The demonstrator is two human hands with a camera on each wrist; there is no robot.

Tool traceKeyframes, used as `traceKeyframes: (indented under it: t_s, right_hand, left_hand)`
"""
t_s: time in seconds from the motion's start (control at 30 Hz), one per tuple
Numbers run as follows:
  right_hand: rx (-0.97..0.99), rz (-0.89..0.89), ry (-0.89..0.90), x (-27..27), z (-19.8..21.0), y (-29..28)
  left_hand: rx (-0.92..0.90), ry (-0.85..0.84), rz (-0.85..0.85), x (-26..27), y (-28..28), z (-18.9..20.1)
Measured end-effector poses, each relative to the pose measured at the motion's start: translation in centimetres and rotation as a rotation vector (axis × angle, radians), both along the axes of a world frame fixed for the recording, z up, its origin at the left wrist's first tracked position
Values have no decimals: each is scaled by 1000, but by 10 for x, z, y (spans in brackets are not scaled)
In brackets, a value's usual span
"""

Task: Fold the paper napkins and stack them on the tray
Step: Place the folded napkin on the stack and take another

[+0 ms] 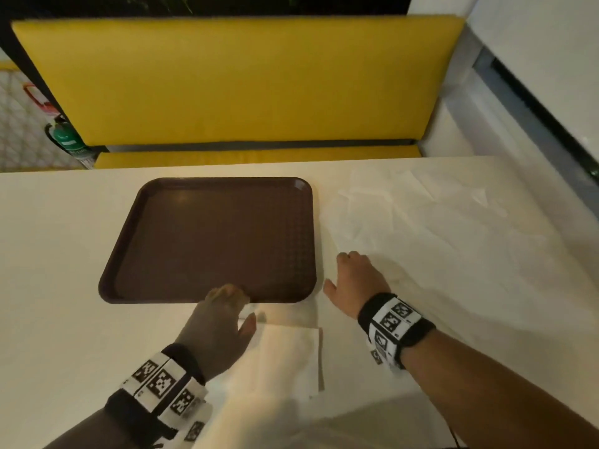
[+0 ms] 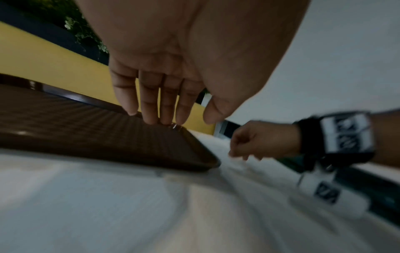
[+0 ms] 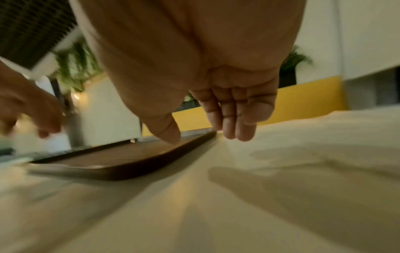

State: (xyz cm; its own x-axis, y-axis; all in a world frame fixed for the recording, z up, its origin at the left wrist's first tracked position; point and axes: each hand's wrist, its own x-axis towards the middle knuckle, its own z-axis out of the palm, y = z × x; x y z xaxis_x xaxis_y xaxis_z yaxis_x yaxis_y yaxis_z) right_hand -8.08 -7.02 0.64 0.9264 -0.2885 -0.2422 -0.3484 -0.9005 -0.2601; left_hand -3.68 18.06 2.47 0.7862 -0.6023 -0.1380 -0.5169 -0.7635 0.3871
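Note:
An empty brown tray [image 1: 210, 238] lies on the pale table. My left hand [image 1: 233, 299] hovers at the tray's near rim, its fingers [image 2: 151, 109] straight and together over the tray [image 2: 86, 137], holding nothing. A flat white napkin [image 1: 288, 354] lies on the table just right of my left wrist. My right hand [image 1: 343, 270] hangs low over the table beside the tray's right edge [image 3: 129, 157], with its fingers [image 3: 238, 126] straight, the thumb apart and nothing in it. Loose unfolded white napkins [image 1: 421, 218] spread across the table ahead and to the right of it.
A yellow padded bench [image 1: 227, 82] stands behind the table's far edge. A white wall with a dark strip [image 1: 534, 102] runs along the right side. Bare table [image 1: 58, 254] extends left of the tray.

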Motion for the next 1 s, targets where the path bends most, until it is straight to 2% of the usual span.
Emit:
traceKeyframes:
  t_s: [0.07,0.13,0.3,0.43,0.6,0.7,0.8,0.93,1.0]
  right_hand:
    - [-22,-100,114,22,-3,-18]
    - [-17,-148,173,34,-7,-28]
    - [-26,-177,169,39,-14,-42]
    - [112,-287,91,37,-8,-59]
    - [248,-394,-62,31,26,-80]
    - [362,-397,-222,24,57,-77]
    - [469,-348,-318,17,89,-59]
    - [533,-201,-394,8,120,-32]
    - [563,-131,-453,6,130,-24]
  left_hand:
    - [-134,47,0,7,-24,10]
    - [-193,88,-23,11,-47,20]
    - [-180,163,-50,16,-88,32]
    - [-177,206,-62,21,-103,30]
    - [-190,290,-110,26,-119,24]
    - [-176,345,-132,23,-134,26]
    - [-236,413,-143,19,-146,33]
    - [-506,416,-180,14,-151,52]
    - [-638,428,-134,17,-149,58]
